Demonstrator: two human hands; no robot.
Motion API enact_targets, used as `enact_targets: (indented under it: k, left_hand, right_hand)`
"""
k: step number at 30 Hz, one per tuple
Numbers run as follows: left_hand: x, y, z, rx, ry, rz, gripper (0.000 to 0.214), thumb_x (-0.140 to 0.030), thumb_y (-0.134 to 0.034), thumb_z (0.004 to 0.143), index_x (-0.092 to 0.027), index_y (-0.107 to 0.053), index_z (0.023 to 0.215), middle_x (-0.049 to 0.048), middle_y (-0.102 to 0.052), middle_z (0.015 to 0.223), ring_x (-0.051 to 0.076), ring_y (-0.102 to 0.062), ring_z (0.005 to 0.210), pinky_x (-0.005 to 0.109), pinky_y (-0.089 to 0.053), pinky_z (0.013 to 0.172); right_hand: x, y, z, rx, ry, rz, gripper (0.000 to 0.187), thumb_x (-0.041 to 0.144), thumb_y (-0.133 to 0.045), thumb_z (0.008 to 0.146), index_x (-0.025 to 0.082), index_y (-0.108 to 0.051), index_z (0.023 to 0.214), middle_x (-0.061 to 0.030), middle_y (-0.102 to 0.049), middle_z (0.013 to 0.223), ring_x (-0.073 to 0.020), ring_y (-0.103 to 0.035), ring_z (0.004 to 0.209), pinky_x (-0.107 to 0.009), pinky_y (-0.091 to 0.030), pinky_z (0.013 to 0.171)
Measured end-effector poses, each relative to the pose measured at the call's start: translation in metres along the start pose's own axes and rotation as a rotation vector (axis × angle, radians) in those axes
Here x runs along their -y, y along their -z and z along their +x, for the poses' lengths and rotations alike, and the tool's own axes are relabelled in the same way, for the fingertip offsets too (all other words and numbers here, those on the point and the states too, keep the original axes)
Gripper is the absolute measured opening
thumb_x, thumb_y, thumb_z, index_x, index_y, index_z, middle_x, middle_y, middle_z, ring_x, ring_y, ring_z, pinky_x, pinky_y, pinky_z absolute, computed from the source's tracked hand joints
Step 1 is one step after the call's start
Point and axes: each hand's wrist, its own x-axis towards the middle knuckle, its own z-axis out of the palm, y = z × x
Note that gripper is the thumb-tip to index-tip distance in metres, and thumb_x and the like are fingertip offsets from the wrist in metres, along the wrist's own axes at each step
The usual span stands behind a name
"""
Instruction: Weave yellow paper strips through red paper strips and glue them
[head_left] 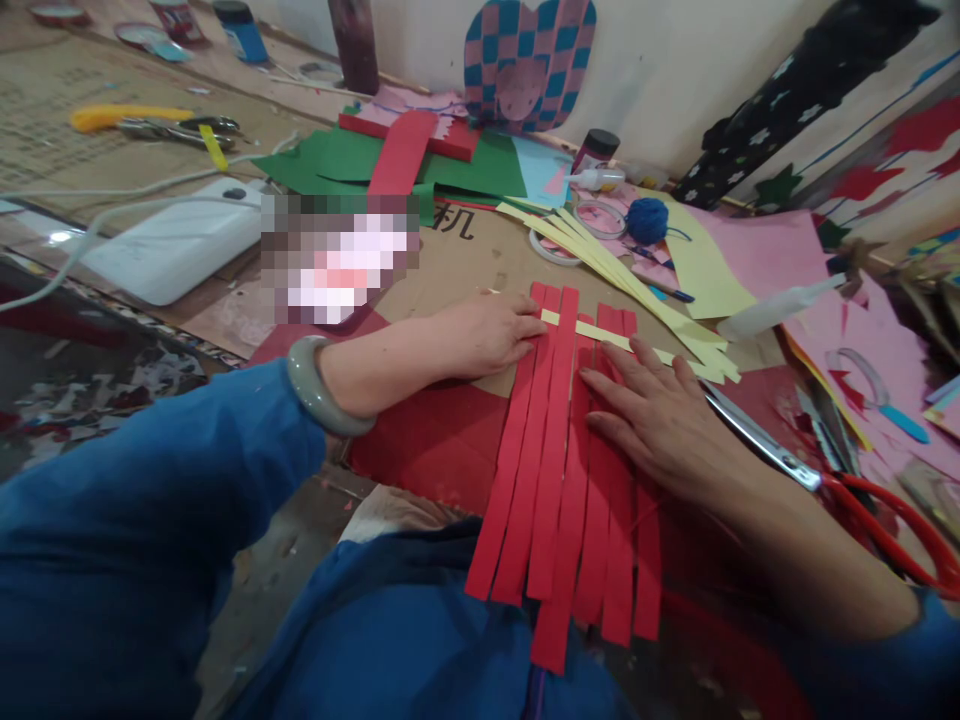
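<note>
Several long red paper strips point(555, 470) lie side by side on the cardboard-covered table, hanging over its near edge. A yellow paper strip point(609, 338) runs across their far ends, woven over and under them. My left hand point(484, 333) rests at the left end of the yellow strip, fingertips pinching or pressing it against the red strips. My right hand point(660, 415) lies flat with fingers spread on the right-hand red strips, holding them down. A grey bangle point(319, 392) circles my left wrist.
Red-handled scissors point(847, 480) lie just right of my right hand. More yellow strips point(600, 255), a glue bottle point(780, 308), blue yarn point(647, 220), tape rings and coloured paper sheets crowd the far side. A white box point(176, 245) with cables sits left.
</note>
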Motion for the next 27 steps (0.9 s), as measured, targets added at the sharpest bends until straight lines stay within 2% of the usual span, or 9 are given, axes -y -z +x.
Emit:
enact_targets:
  k: [6,13,18,27]
  left_hand:
    - [0.000,0.001,0.000,0.007,-0.015,0.021,0.037,-0.031,-0.036,0.103,-0.021,-0.065,0.124,0.0092,-0.061,0.135,0.022,-0.058,0.121,0.034,-0.046,0.095]
    - [0.001,0.000,-0.001,0.001,0.002,-0.033,0.038,-0.032,-0.037,0.102,-0.021,-0.065,0.124,0.0099,-0.059,0.138,0.023,-0.059,0.121,0.037,-0.047,0.096]
    - [0.002,-0.002,0.000,-0.014,-0.009,-0.024,0.038,-0.032,-0.036,0.102,-0.021,-0.066,0.124,0.0094,-0.060,0.135,0.022,-0.060,0.118,0.035,-0.047,0.095]
    - [0.001,0.000,0.000,-0.008,-0.027,0.013,0.037,-0.031,-0.037,0.102,-0.020,-0.067,0.122,0.0096,-0.062,0.133,0.022,-0.060,0.117,0.034,-0.047,0.093]
  right_hand:
    - [-0.006,-0.002,0.008,0.019,-0.022,0.027,0.054,0.046,-0.027,0.101,0.023,-0.058,0.138,-0.0172,-0.044,0.154,-0.0425,-0.033,0.144,-0.072,-0.033,0.104]
    - [-0.008,0.000,0.016,0.060,-0.073,0.028,0.052,0.048,-0.030,0.100,0.026,-0.058,0.138,-0.0153,-0.043,0.155,-0.0427,-0.037,0.142,-0.071,-0.034,0.104]
    - [-0.009,0.001,0.020,0.091,-0.100,0.042,0.052,0.047,-0.031,0.100,0.023,-0.059,0.138,-0.0159,-0.040,0.157,-0.0431,-0.031,0.145,-0.072,-0.032,0.105]
    - [-0.006,-0.001,0.009,0.005,-0.043,0.008,0.054,0.046,-0.028,0.101,0.019,-0.061,0.134,-0.0197,-0.044,0.153,-0.0433,-0.034,0.143,-0.070,-0.033,0.105]
